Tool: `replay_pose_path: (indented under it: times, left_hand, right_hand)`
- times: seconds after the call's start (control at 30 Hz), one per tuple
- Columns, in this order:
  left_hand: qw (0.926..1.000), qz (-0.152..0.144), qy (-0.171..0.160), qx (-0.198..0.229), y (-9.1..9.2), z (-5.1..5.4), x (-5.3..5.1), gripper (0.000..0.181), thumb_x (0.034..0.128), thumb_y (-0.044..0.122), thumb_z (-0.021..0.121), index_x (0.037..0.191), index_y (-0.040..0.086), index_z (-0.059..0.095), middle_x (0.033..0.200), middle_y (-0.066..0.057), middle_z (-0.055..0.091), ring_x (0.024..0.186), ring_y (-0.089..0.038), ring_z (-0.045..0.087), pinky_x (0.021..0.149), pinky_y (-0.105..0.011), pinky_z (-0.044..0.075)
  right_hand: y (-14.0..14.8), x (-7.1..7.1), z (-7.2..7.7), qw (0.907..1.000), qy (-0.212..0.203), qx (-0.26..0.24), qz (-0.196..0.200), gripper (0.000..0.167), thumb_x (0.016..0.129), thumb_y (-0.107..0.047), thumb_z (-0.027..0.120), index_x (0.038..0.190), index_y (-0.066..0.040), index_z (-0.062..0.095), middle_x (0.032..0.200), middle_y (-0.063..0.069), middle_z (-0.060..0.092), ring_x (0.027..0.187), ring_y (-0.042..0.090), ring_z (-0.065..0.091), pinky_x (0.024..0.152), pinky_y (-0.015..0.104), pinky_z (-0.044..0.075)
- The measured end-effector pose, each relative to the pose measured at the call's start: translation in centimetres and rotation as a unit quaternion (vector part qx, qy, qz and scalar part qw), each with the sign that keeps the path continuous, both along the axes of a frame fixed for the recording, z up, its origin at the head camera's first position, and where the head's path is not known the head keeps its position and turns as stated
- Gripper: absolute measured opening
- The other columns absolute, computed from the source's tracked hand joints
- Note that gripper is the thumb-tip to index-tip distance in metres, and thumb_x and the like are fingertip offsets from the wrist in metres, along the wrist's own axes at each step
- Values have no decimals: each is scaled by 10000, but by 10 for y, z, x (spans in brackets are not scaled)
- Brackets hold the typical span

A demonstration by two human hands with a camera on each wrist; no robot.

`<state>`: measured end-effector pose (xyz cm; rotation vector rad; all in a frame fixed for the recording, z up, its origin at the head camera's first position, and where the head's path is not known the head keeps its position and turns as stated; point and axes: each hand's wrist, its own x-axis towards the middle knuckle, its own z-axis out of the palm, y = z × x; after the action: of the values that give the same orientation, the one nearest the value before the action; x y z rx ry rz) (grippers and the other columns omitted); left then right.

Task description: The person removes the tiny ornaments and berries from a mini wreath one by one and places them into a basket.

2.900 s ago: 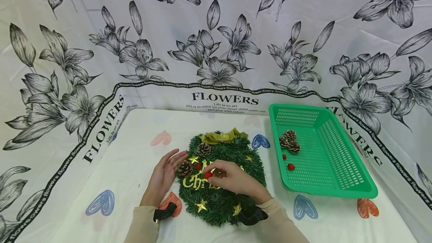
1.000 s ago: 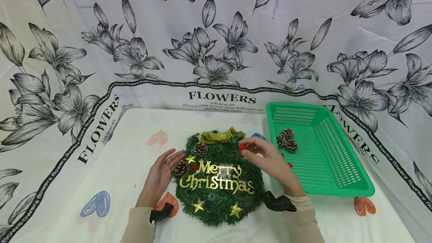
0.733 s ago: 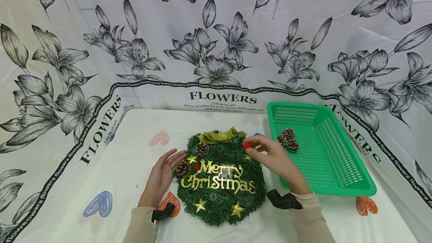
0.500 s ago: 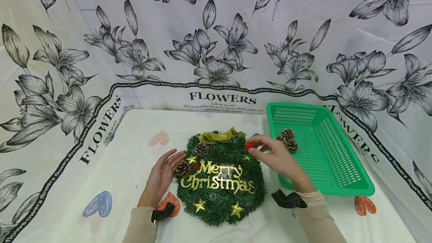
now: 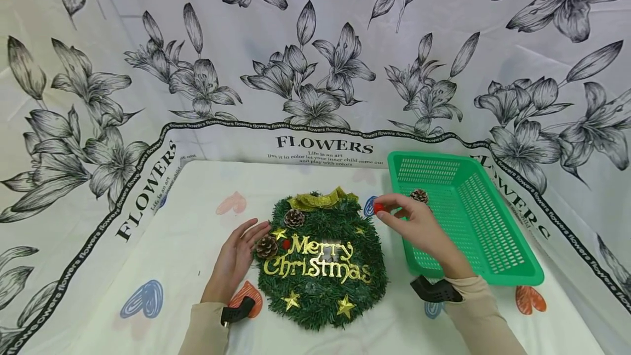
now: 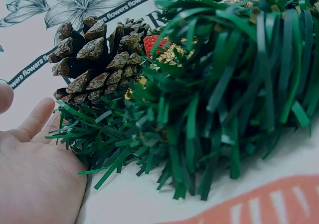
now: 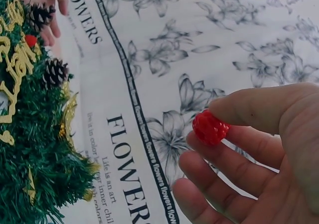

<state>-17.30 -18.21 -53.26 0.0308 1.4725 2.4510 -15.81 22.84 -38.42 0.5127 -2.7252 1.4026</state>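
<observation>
In the head view, the right hand (image 5: 421, 229) is hovering right of centre, pinching a red berry (image 5: 378, 208) between the tips of thumb and fingers, and the right wrist view is showing its other fingers bending loosely and spreading apart. The berry is hanging in the gap between the wreath (image 5: 320, 303) and the green basket (image 5: 458, 218), partly covering a blue heart (image 5: 370, 206) printed on the white cloth (image 5: 192, 223). The left hand (image 5: 236, 253) is resting left of centre with its fingers extended and relaxed, gripping nothing; its fingertips are reaching the wreath's left edge, though whether they are pressing on it I cannot tell. The wreath is lying flat at lower centre, bearing gold lettering (image 5: 314, 270) that is reading "Merry Christmas", with a gold ribbon (image 5: 320, 201) sitting along its top. Two pine cones (image 5: 294, 218) are sitting on its upper left, a second red berry (image 5: 286, 244) is nestling just beside the lower one, and gold stars (image 5: 346, 307) are dotting the greenery. Over on the right, the basket is holding a loose pine cone (image 5: 419, 195) near its left wall, the right hand partly hiding the space below it.
</observation>
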Motion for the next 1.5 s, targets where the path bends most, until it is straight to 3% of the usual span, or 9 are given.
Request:
replay_pose_path:
  times: [0.07, 0.2, 0.3, 0.43, 0.53, 0.63, 0.87, 1.17, 1.5]
  left_hand:
    - [10000, -6, -2, -2, 0, 0, 0, 625, 1124, 432, 281, 1605, 46, 177, 1576, -105, 466, 1350, -104, 554, 1245, -588, -139]
    - [10000, 6, -22, -16, 0, -1, 0, 617, 1126, 428, 274, 1602, 47, 181, 1569, -101, 475, 1353, -106, 552, 1252, -585, -121]
    - [10000, 10, -36, -3, 0, -2, 0, 612, 1127, 424, 271, 1601, 46, 180, 1582, -118, 454, 1367, -119, 543, 1258, -576, -109]
    - [10000, 17, -44, 0, 0, -2, 0, 610, 1129, 417, 267, 1602, 42, 179, 1588, -131, 442, 1394, -148, 524, 1265, -566, -94]
    - [10000, 44, -40, -29, 1, -2, 0, 606, 1130, 414, 264, 1599, 40, 183, 1584, -133, 447, 1405, -163, 515, 1269, -565, -71]
    - [10000, 67, -67, -28, 1, -2, 0, 602, 1130, 414, 262, 1600, 45, 187, 1585, -131, 447, 1406, -162, 514, 1271, -563, -64]
    - [10000, 34, -48, 27, 0, -3, 0, 616, 1127, 427, 271, 1604, 49, 177, 1602, -143, 416, 1411, -163, 504, 1280, -535, -25]
    - [10000, -14, 29, 45, -1, -2, -1, 632, 1124, 439, 274, 1605, 44, 169, 1584, -125, 445, 1415, -164, 498, 1283, -518, -21]
    - [10000, -4, -31, -8, -1, -2, -1, 610, 1131, 421, 242, 1606, 46, 164, 1597, -131, 429, 1417, -169, 498, 1283, -521, -2]
  right_hand:
    - [3, 0, 1, 10000, -61, -26, -70, 240, 1006, -235, 659, 1240, -183, 684, 1162, 36, 722, 965, 147, 640, 793, 301, 554]
    - [8, -1, -1, 9994, -239, -80, -225, 265, 1012, -267, 650, 1265, -188, 668, 1162, 79, 707, 905, 200, 649, 589, 302, 526]
    - [12, -3, -4, 9990, -281, -49, -352, 288, 1013, -273, 649, 1280, -168, 660, 1126, 112, 704, 853, 182, 652, 555, 290, 503]
    - [17, -6, -8, 9979, -341, -116, -530, 307, 1007, -271, 658, 1290, -153, 659, 1086, 123, 709, 811, 156, 652, 613, 305, 543]
    - [21, -8, -10, 9969, -411, -242, -622, 317, 1007, -272, 659, 1298, -148, 654, 1093, 138, 707, 797, 196, 662, 558, 329, 544]
    - [25, -9, -10, 9967, -365, -276, -678, 317, 1009, -254, 655, 1301, -130, 652, 1103, 147, 707, 825, 217, 669, 582, 307, 539]
    - [37, -12, -9, 9962, -49, -109, -861, 321, 1008, -222, 655, 1297, -82, 659, 1107, 153, 714, 893, 46, 655, 752, 209, 547]
    - [53, -12, -4, 9939, 128, 267, -1062, 332, 1021, -293, 633, 1292, -103, 660, 1121, 109, 701, 932, -60, 587, 760, 185, 538]
    - [62, -8, 1, 9909, -83, 475, -1260, 393, 1023, -375, 613, 1339, -142, 638, 1206, 113, 696, 962, -109, 556, 795, 183, 527]
